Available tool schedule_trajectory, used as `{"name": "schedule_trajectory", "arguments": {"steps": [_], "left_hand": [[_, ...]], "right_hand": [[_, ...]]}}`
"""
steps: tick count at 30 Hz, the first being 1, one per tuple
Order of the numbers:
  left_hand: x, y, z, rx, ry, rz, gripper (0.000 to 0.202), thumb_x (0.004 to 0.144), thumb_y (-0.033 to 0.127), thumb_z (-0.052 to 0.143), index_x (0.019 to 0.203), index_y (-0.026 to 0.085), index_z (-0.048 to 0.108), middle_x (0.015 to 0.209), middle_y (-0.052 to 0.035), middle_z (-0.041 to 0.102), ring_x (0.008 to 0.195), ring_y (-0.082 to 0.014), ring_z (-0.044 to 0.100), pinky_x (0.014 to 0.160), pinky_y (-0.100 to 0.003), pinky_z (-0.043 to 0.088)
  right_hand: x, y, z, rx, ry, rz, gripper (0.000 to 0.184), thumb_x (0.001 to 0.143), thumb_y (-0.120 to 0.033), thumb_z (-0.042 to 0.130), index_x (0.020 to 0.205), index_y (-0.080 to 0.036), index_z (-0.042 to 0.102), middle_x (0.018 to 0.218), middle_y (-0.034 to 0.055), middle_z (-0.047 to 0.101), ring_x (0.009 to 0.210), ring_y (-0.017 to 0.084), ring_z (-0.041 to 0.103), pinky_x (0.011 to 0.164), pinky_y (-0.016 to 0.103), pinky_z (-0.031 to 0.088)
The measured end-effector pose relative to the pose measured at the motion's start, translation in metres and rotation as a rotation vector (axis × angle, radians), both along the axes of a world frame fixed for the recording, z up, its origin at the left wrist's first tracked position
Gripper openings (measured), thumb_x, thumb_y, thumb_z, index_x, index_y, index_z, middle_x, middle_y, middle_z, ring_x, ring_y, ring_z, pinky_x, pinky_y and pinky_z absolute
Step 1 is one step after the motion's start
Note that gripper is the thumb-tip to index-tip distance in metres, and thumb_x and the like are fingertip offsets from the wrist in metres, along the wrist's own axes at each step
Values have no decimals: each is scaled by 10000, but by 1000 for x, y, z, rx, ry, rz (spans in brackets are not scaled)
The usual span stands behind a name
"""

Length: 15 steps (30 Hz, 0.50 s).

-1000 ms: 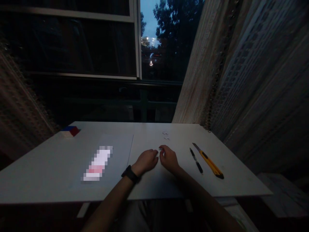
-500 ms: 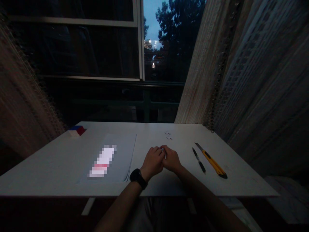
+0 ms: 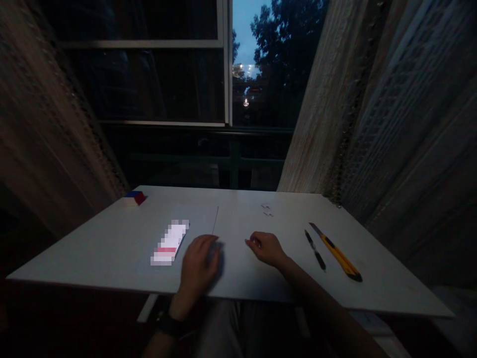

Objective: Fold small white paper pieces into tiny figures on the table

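Note:
My left hand (image 3: 199,261), a dark watch on its wrist, is over the right edge of the white paper sheets (image 3: 201,219). Its fingers are loosely bent, with the thumb apart from them, and I see nothing held. Farther right, my right hand (image 3: 267,247) is low over the white table (image 3: 238,273), fingers curled in toward the thumb. Whatever it may pinch is too small or hidden to make out. Beyond it lie small white paper pieces (image 3: 267,209) with dark marks or edges. A lit phone (image 3: 171,242), its screen blurred out, rests on the sheets.
To the right of my hands lie a black pen (image 3: 315,250) and a yellow box cutter (image 3: 337,253) with its blade out. A blue, red and white block (image 3: 134,198) sits at the far left corner. Curtains (image 3: 316,99) and a window (image 3: 227,64) stand behind the table.
My hands were together over the middle of the table; now they are apart. The left has moved left and nearer to me, to the sheets' edge. The view has shifted slightly.

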<state>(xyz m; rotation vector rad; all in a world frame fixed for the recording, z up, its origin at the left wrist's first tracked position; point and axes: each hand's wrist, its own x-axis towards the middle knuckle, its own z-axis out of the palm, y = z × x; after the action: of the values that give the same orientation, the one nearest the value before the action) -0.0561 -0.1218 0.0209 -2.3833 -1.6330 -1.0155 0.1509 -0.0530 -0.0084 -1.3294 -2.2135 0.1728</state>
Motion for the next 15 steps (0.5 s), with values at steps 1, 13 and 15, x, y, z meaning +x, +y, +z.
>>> {"name": "schedule_trajectory", "arguments": {"steps": [1, 13, 15], "left_hand": [[-18, -4, 0, 39, -26, 100, 285, 834, 291, 400, 1064, 186, 532, 1068, -87, 585, 1042, -199, 496, 931, -333, 379], [-111, -24, -17, -119, 189, 735, 821, 689, 659, 446, 1287, 101, 369, 1257, -214, 454, 1127, -357, 426, 846, -464, 380], [-107, -26, -17, -34, 218, 751, 826, 671, 660, 479, 1270, 98, 392, 1263, -222, 442, 1129, -364, 416, 850, -477, 372]], "right_hand": [[1, 1, -1, 5, -12, 2, 278, 828, -419, 457, 751, -199, 608, 636, 4, 615, 589, 120, 558, 594, 220, 366], [-56, -30, 15, 242, 49, 417, 345, 817, -239, 488, 1157, -189, 519, 1189, 89, 549, 1088, 199, 477, 915, 352, 393], [-79, -41, 21, 252, 12, 500, 386, 811, -237, 498, 1194, -194, 488, 1209, 92, 536, 1116, 204, 456, 923, 364, 391]]}}
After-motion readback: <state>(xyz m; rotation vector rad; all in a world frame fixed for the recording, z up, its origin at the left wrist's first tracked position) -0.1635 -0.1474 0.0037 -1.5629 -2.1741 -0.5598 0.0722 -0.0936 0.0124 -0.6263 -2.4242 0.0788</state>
